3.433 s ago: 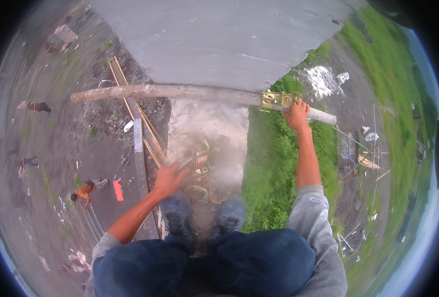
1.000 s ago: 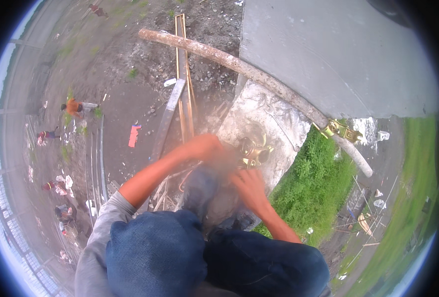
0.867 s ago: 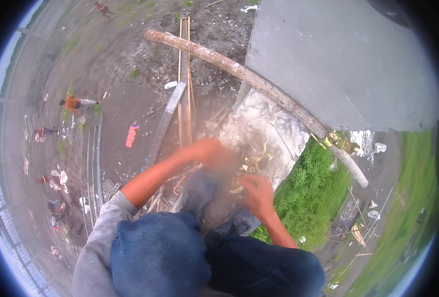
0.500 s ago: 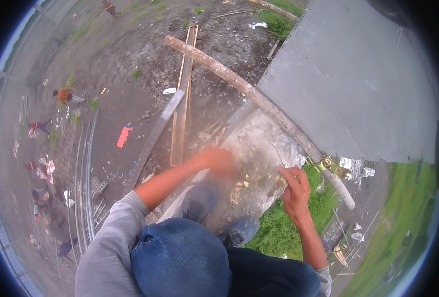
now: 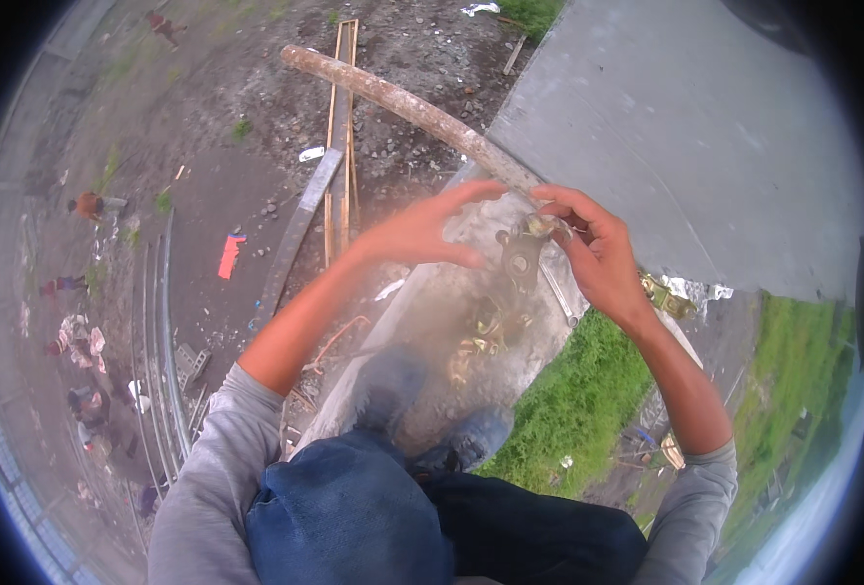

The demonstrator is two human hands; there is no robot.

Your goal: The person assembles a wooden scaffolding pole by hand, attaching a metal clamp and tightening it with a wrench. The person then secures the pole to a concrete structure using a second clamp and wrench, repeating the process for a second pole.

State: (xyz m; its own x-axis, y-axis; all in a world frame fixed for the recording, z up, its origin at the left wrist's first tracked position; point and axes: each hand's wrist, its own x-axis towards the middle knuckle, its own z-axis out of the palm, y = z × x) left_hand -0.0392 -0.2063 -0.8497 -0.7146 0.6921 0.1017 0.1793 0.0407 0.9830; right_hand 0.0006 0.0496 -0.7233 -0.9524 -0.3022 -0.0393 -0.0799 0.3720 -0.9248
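Observation:
On the right, my right hand [image 5: 603, 255] has its fingers closed on a brass-coloured scaffold clamp [image 5: 522, 261], against the rusty pipe [image 5: 403, 105]. Part of the clamp hangs below the fingertips over the concrete. My left hand [image 5: 422, 226], slightly blurred, is open just left of the clamp, its fingers spread and apart from it. A combination wrench [image 5: 557, 291] lies on the concrete ledge [image 5: 408, 304] below my right hand. Several loose brass-coloured clamps [image 5: 486, 331] lie in a heap closer to my feet. Another clamp [image 5: 668, 295] sits around the pipe beyond my right wrist.
My shoes [image 5: 388, 390] stand on the narrow ledge, with ground far below on both sides. A broad grey concrete slab [image 5: 695, 136] fills the upper right. Long boards [image 5: 339, 146] and metal pipes [image 5: 167, 361] lie below left, where several people are. Grass [image 5: 588, 390] grows below right.
My right hand has moved up along the pipe and now holds a clamp there. The left hand has risen from over the heap toward it. The view has shifted slightly.

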